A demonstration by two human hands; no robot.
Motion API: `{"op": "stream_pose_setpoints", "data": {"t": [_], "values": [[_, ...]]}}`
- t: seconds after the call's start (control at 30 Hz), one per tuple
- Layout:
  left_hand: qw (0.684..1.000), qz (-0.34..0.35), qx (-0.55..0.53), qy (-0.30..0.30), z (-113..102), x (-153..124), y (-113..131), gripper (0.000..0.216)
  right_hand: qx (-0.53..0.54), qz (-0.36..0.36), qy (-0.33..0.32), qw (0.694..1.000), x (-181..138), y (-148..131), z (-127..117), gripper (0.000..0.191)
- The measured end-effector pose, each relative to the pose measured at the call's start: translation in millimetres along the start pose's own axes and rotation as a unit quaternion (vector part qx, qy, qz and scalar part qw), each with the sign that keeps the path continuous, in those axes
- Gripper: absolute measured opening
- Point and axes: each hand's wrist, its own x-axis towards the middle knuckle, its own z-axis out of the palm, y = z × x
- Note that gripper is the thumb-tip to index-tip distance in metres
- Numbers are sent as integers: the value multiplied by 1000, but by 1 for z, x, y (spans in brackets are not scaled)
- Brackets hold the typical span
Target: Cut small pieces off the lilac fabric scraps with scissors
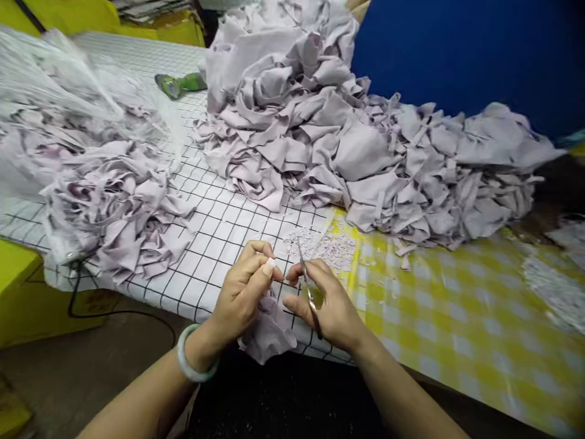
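Note:
My left hand [249,286] pinches a piece of pale lilac fabric [269,332], which hangs below the fingers over the table's near edge. A small corner of it pokes up above the thumb. My right hand [331,305] is wrapped round a pair of small metal scissors [308,285], blades pointing up and away from me. The two hands are close together, with the scissors just right of the left fingertips. Small fabric snippets [326,247] lie scattered on the tabletop just beyond the hands.
A large heap of lilac fabric pieces [320,122] spreads across the back. Another pile [132,207] spills from a clear plastic bag [50,79] at left. A green object [180,84] lies behind. Checked cloths [439,323] cover the table; a dark cable [114,313] hangs at left.

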Motion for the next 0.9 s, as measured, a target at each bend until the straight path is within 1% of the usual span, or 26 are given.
{"op": "stream_pose_setpoints", "data": {"t": [0.13, 0.33, 0.6, 0.8, 0.9], "values": [[999, 14, -6, -43, 15, 3, -3, 28, -84, -17, 22, 996, -6, 10, -15, 47], [994, 56, -2, -95, 24, 10, -7, 29, -92, -46, 37, 994, -12, 18, -25, 51], [991, 47, 8, -124, 29, 10, -12, 26, -92, -53, 17, 994, -15, 28, -29, 54], [989, 51, 24, -137, 32, 13, -11, 25, -110, -57, 28, 992, -16, 31, -31, 57], [988, 40, 26, -145, 34, 15, -11, 25, -119, -55, 39, 991, -17, 32, -31, 56]]}}
